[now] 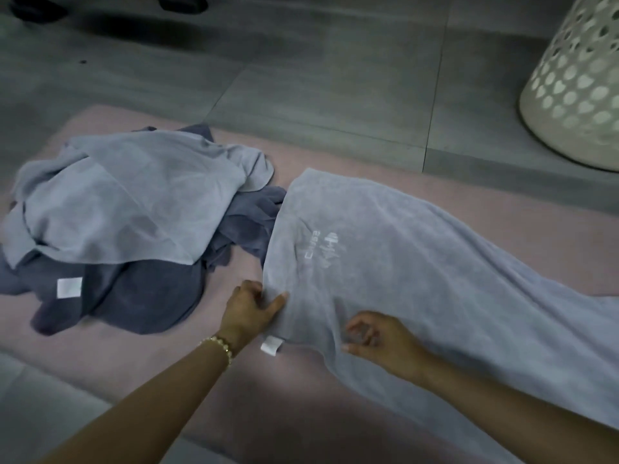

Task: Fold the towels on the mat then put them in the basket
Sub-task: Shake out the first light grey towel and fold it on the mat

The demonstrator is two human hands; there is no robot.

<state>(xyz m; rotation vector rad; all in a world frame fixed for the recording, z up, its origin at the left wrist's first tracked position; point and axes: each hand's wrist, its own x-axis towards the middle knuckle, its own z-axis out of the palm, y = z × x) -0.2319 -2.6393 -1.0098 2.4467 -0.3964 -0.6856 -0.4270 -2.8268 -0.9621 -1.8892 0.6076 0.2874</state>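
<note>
Towel (402, 249) looks soft, light, floppy; left hand (249, 308) pinches its left edge, right hand (382, 341) curls over the cloth, grip unclear. Corners look the best hold.

Two light-blue towels showed: a spread towel (418, 262) and a crumpled towel (134, 195). The dark slate towels (134, 296) beneath could not be counted. One pink mat (284, 396), one perforated white basket (576, 88), one left hand (249, 309), one right hand (382, 339) and one gold bracelet (221, 344) were there.

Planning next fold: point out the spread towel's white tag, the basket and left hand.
white tag (272, 345), head view, its middle
basket (576, 88), head view, perforated wall
left hand (249, 308), head view, its back
</note>
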